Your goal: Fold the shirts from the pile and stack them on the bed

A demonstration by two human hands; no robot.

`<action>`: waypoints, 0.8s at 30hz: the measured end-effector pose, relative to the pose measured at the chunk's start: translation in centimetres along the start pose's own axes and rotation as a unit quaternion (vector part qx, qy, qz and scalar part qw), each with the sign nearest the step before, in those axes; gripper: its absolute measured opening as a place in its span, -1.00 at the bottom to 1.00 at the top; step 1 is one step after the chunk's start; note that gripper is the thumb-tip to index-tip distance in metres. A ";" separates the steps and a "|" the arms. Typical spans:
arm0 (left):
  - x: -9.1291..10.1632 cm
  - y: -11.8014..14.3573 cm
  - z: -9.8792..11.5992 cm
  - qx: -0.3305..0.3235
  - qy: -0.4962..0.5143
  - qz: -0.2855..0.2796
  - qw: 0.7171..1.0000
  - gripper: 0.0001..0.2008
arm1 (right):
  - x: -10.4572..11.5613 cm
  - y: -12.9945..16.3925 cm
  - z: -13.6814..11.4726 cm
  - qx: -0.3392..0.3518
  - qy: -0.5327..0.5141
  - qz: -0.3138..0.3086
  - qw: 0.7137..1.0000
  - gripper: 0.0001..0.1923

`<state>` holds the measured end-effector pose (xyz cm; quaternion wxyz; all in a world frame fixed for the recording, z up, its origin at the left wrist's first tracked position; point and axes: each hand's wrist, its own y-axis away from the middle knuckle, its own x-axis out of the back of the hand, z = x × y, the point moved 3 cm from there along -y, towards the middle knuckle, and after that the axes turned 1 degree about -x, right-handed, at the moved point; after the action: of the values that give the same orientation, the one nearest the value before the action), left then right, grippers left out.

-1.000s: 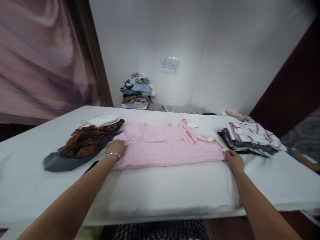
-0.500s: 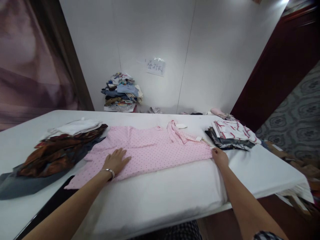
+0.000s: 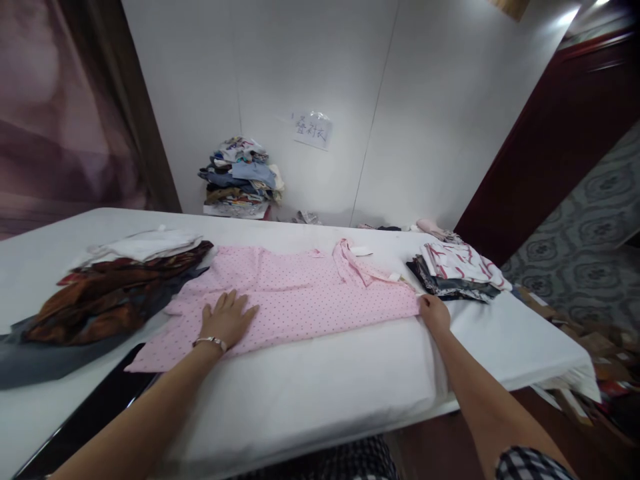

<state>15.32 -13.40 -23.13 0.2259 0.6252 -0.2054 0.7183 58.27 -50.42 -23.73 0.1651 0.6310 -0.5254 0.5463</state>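
Observation:
A pink shirt [image 3: 305, 293] with small dark dots lies across the table, its collar toward the right and a pale tag beside the collar. My left hand [image 3: 227, 319] rests flat on the shirt's left part, fingers spread, a bracelet at the wrist. At the right end, my right hand [image 3: 433, 312] pinches the shirt's edge near the shoulder. The shirt's left end hangs over a flat black item [image 3: 100, 413], which it partly covers.
Rumpled brown, white and grey clothes [image 3: 115, 287] lie at the left. Folded clothes [image 3: 457, 270] are stacked at the right on the white table [image 3: 520, 340]. A taller clothes pile [image 3: 243, 177] stands by the wall under a handwritten sign [image 3: 313, 130]. Cardboard boxes [image 3: 595, 343] sit beyond the right edge.
The view has shifted slightly, so more of the black item shows at lower left. Both hands keep their places on the pink shirt, which looks unchanged.

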 end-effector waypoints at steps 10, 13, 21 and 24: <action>-0.4 0.0 0.2 -0.002 0.001 -0.001 1.000 -0.32 | -2.4 -2.5 -13.3 0.215 0.027 -0.035 0.976 -0.62; -0.4 0.1 0.3 -0.002 -0.002 -0.001 1.000 -0.32 | -4.2 -3.2 -17.5 0.220 0.064 -0.082 0.970 -0.53; -0.7 0.0 0.2 -0.004 -0.001 0.016 1.000 -0.33 | -6.6 -5.7 -21.5 0.160 0.066 -0.119 0.978 -0.59; -0.7 0.1 0.1 -0.001 -0.004 0.014 1.000 -0.33 | -6.1 -7.3 -21.5 0.121 0.034 -0.109 0.986 -0.69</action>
<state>15.38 -13.59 -23.86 0.2153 0.6249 -0.2159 0.7187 54.20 -27.77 -18.84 0.1640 0.6810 -0.3779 0.6055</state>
